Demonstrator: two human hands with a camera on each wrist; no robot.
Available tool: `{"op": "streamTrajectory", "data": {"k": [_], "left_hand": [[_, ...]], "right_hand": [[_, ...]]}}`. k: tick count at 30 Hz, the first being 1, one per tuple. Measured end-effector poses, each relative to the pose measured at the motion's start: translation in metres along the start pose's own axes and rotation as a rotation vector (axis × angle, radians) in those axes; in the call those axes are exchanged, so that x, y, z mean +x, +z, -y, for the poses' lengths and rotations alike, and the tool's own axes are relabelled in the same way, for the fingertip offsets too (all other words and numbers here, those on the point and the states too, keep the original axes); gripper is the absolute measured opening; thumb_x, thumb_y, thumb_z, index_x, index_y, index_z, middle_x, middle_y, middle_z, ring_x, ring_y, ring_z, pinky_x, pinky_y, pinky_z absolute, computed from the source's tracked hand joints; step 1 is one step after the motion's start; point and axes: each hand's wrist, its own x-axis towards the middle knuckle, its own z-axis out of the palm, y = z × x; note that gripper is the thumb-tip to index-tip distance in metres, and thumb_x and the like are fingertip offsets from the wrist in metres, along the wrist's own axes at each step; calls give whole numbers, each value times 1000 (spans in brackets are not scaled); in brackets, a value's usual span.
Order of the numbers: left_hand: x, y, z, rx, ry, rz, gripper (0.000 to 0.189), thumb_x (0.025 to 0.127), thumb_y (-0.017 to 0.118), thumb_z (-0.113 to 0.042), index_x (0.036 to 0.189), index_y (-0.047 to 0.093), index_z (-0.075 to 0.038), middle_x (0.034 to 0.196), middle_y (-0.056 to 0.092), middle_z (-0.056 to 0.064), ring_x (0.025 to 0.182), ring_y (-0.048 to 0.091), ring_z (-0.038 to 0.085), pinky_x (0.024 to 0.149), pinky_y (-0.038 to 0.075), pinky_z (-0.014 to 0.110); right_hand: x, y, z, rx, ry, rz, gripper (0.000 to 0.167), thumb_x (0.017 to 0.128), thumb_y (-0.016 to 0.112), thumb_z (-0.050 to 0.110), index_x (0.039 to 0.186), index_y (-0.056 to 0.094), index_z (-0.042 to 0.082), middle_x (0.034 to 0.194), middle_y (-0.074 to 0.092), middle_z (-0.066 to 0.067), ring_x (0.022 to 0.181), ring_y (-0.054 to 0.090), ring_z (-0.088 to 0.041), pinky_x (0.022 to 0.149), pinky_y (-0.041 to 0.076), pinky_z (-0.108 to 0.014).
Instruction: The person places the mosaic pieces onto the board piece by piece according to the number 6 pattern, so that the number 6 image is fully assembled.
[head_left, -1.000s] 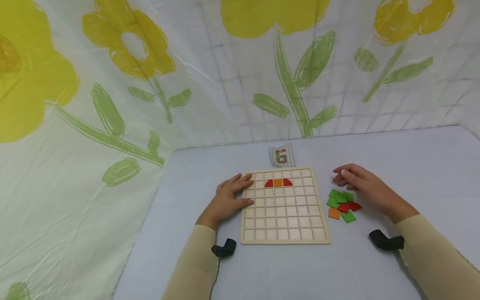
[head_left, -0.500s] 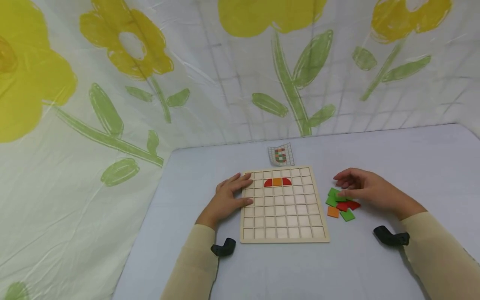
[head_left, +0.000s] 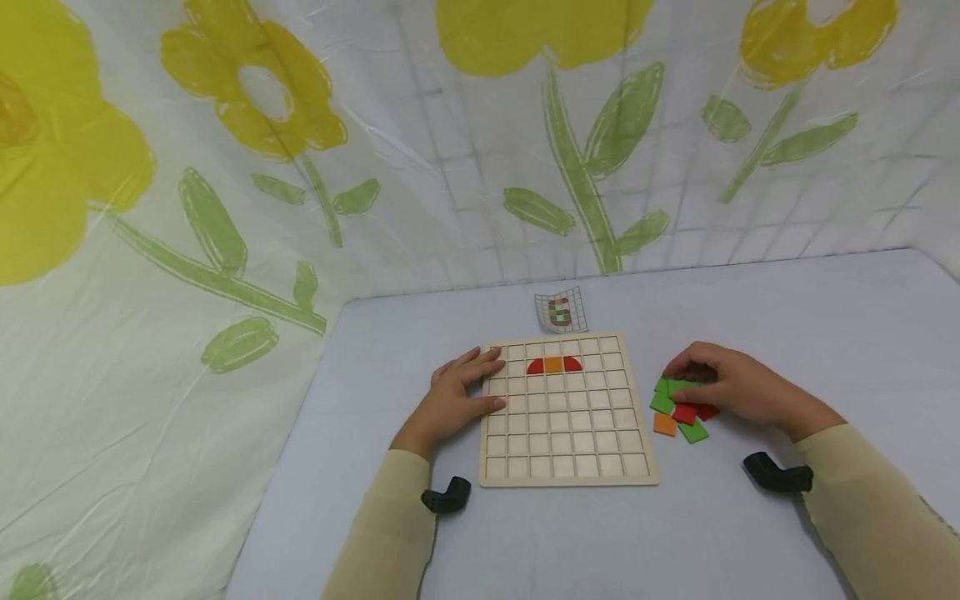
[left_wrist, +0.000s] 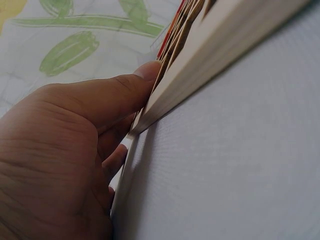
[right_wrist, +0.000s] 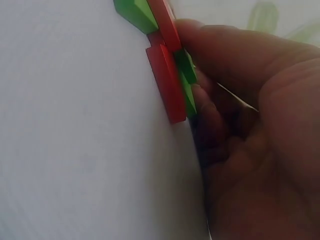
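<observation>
My left hand (head_left: 453,396) rests on the left edge of a wooden grid board (head_left: 561,421), fingers spread over its rim. In the left wrist view the thumb touches the board's side (left_wrist: 200,57). Two red quarter-round tiles flank an orange square tile (head_left: 553,364) in the board's upper part. Right of the board, my right hand (head_left: 738,387) bends over a small pile of tiles, thumb and forefinger at the edges of a green tile (head_left: 682,387). Red tiles (right_wrist: 166,82) lie beside those fingers in the right wrist view. The other right fingertips are partly hidden.
A small gridded card (head_left: 561,311) with a coloured pattern lies behind the board. Loose in front of the pile are an orange tile (head_left: 664,424) and a green tile (head_left: 694,432). A flowered curtain (head_left: 465,167) hangs along the table's back.
My right hand has come down from above the pile onto the green tiles, its thumb and fingers drawing closer together. The left hand stays on the board.
</observation>
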Motion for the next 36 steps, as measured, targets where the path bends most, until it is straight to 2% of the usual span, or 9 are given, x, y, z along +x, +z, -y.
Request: {"op": "streamTrajectory", "data": {"k": [6, 11, 17, 25, 36], "left_hand": [[0, 0, 0, -7, -9, -5, 67, 91, 90, -36, 152, 67, -18, 165, 44, -23, 162, 20, 17, 126, 11, 55], [0, 0, 0, -6, -16, -6, 67, 91, 90, -36, 152, 68, -19, 165, 45, -23, 162, 19, 17, 126, 12, 57], [0, 1, 1, -1, -18, -4, 67, 92, 89, -36, 153, 67, -19, 165, 44, -22, 162, 19, 17, 126, 12, 57], [0, 1, 2, 14, -19, 2, 67, 92, 89, -35, 153, 66, -20, 165, 43, -25, 161, 19, 10, 127, 10, 52], [-1, 2, -1, -4, -34, -7, 66, 92, 90, -35, 153, 67, -20, 165, 44, -24, 162, 19, 16, 127, 11, 56]], "right_hand": [[1, 1, 2, -37, 17, -15, 27, 100, 83, 24, 123, 75, 13, 108, 69, 0, 98, 61, -21, 83, 53, -29], [2, 1, 4, -46, 24, -26, 26, 101, 82, 23, 123, 75, 12, 110, 69, 0, 100, 60, -24, 84, 52, -29], [1, 2, 5, -40, 51, -52, 21, 103, 80, 25, 120, 77, 13, 101, 68, -1, 97, 59, -25, 80, 51, -31], [2, 3, 4, -20, 57, -98, 29, 103, 79, 24, 127, 73, 9, 103, 65, -5, 98, 57, -25, 78, 51, -30], [1, 3, 4, 14, 57, -122, 18, 105, 76, 22, 118, 76, 10, 104, 67, -4, 96, 57, -22, 77, 49, -28]]}}
